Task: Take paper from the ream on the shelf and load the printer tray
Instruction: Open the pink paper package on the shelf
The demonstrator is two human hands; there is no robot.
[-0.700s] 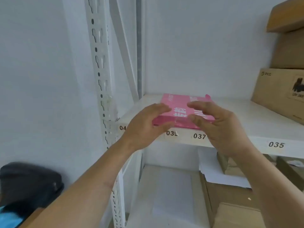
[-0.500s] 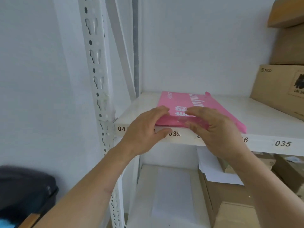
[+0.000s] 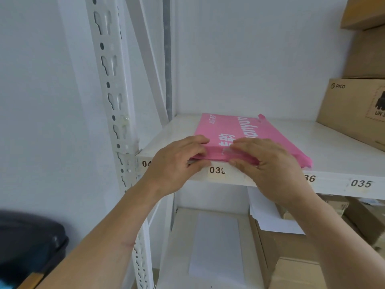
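A pink-wrapped ream of paper (image 3: 235,130) lies flat on the white shelf (image 3: 333,155), its near end at the shelf's front edge. My left hand (image 3: 177,163) grips the ream's near left corner, fingers on top and thumb underneath. My right hand (image 3: 268,163) pinches the near end right of centre, where a shiny strip of tape shows on the wrapper. The printer tray is not in view.
Brown cardboard boxes (image 3: 358,109) are stacked at the shelf's right. A white slotted upright (image 3: 112,97) stands at the left. Below, a lower shelf holds a white sheet (image 3: 216,247), loose papers (image 3: 270,217) and more boxes. A dark object (image 3: 27,243) sits at lower left.
The ream, first lifted at its near end, now lies flat on the shelf. Both hands have closed onto its near edge, and the view has moved closer.
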